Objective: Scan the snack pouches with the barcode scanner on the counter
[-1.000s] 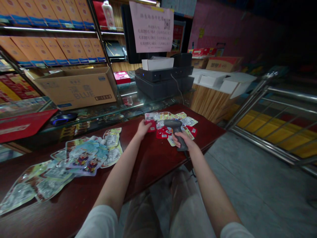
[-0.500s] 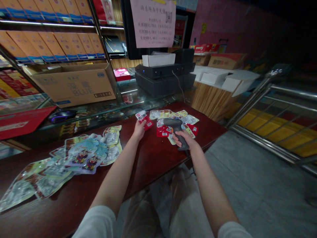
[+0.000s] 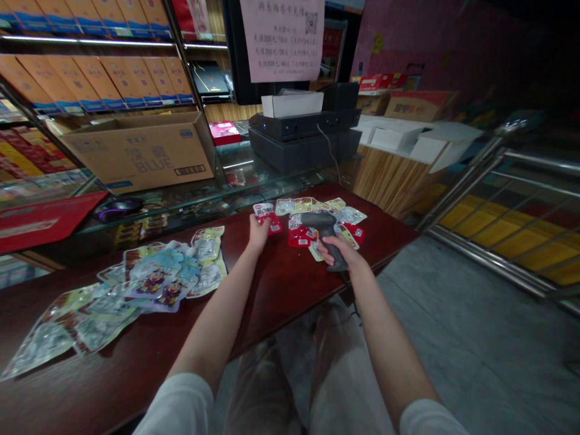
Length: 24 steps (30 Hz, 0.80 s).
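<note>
My left hand point(image 3: 258, 233) is closed on the near left side of a small red and white snack packet point(image 3: 273, 223), its printed face turned up. In my right hand point(image 3: 344, 252) is a dark grey barcode scanner point(image 3: 319, 222), gripped by its handle, with its head pointing left towards the packet. Under and around the scanner lie several snack packets, among them a red one point(image 3: 299, 237) and a pale silver one point(image 3: 351, 215). To the left on the dark red table point(image 3: 272, 290) is a loose pile of clear-fronted and blue-purple packets point(image 3: 158, 275).
A cardboard box point(image 3: 145, 154) stands on the glass counter behind the table, with a mouse point(image 3: 118, 208) and a red sheet point(image 3: 45, 220) near it. A black cash drawer point(image 3: 303, 148) sits below a monitor bearing a paper notice point(image 3: 283, 42). At right stands a metal railing point(image 3: 498, 241).
The packet in my left hand now lies flatter and slightly lower, more of its red part showing. The scanner stays in my right hand almost unmoved; the whole view has shifted slightly.
</note>
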Available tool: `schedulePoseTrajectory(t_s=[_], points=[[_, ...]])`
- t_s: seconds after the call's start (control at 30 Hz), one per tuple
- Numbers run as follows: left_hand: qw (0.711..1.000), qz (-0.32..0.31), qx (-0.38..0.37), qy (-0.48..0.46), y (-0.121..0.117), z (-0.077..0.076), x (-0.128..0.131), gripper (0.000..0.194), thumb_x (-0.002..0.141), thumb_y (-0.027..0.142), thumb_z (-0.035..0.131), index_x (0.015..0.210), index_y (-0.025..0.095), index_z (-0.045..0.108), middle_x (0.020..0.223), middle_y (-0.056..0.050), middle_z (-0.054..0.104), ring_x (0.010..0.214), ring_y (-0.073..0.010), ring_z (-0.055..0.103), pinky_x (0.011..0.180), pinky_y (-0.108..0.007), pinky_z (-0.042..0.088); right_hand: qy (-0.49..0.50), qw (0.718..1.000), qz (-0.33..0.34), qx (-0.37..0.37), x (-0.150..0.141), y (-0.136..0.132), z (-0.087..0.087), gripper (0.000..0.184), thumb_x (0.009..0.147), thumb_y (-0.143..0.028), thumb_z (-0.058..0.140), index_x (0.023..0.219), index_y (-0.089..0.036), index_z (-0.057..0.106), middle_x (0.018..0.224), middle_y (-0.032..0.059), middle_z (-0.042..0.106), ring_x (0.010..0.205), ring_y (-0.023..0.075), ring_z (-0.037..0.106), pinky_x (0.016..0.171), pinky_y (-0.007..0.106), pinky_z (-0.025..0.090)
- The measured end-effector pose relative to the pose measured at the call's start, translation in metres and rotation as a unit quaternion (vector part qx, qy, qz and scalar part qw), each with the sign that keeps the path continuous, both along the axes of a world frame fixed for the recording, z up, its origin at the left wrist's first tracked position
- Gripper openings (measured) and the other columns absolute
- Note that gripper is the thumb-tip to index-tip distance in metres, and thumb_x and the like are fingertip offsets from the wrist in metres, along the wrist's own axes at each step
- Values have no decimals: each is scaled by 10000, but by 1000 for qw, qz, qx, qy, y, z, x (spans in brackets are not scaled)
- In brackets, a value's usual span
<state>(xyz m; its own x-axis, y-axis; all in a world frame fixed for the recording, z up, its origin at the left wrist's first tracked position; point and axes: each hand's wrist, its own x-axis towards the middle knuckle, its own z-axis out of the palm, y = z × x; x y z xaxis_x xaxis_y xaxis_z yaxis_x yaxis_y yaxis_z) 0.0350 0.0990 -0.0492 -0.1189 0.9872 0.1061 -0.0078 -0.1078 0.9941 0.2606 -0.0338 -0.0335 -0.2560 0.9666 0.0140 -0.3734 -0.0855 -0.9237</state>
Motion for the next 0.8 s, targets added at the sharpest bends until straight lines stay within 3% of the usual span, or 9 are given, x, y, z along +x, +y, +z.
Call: schedulePoseTrajectory(t_s=[0.1,0.2,0.3,0.37,0.47,0.53,0.63,0.73,0.8], points=[[959,14,14,283,-10,23,-11,439,799,170,608,1222,146,493,1110,-178,701,1036,-286,689,907,-399,517,10,1000,-11,3,2,2,-2,307,761,-366,708,705,-213,448,525,-56,508,342,64,394,321,195,337],[849,2,-14,528,-24,48,-28,574,816,214,587,1359,85,449,1078,-249,713,1054,-372,682,895,-462,494,25,999,-26,16,6,6,-4,333,766,-390,701,673,-218,432,510,-56,490,343,63,378,327,201,343],[745,23,-24,667,-38,60,-46,454,871,196,476,1297,56,545,1085,-280,708,1143,-401,633,963,-516,437,48,998,-46,21,10,8,-5,332,782,-411,685,687,-224,427,503,-59,469,351,67,373,335,205,348],[707,39,-27,705,-42,62,-55,418,885,172,413,1228,36,610,1185,-313,666,1223,-417,577,1006,-553,395,61,996,-57,18,11,9,-5,332,782,-420,687,702,-225,431,517,-57,473,361,70,379,338,208,349],[694,36,20,719,-41,57,-59,461,903,223,403,1258,19,614,1438,-329,494,1371,-434,435,1088,-585,319,65,996,-67,14,11,10,-5,319,773,-420,694,726,-222,448,524,-54,491,359,73,383,338,212,346],[701,-18,56,711,-37,51,-58,519,934,330,406,1346,58,568,1526,-278,423,1435,-407,361,1140,-571,276,66,995,-76,13,11,11,-6,288,767,-412,691,785,-217,479,539,-58,513,356,75,389,339,211,344],[727,-93,10,680,-30,39,-56,594,942,515,411,1403,160,534,1520,-230,458,1418,-413,390,1105,-598,332,61,995,-79,6,11,12,-8,290,770,-421,683,842,-216,492,540,-62,516,358,83,406,344,216,346],[753,-50,-64,654,-27,25,-59,596,899,598,478,1297,176,614,1413,-270,544,1308,-481,491,1009,-652,394,51,996,-77,-4,11,11,-8,304,780,-448,673,815,-218,477,511,-61,488,359,91,412,348,229,344],[767,12,-55,639,-27,16,-62,569,884,587,521,1206,139,657,1340,-300,581,1243,-512,533,1003,-702,352,50,995,-87,-3,10,9,-7,303,775,-446,672,816,-219,477,514,-59,489,361,93,414,348,232,337]])
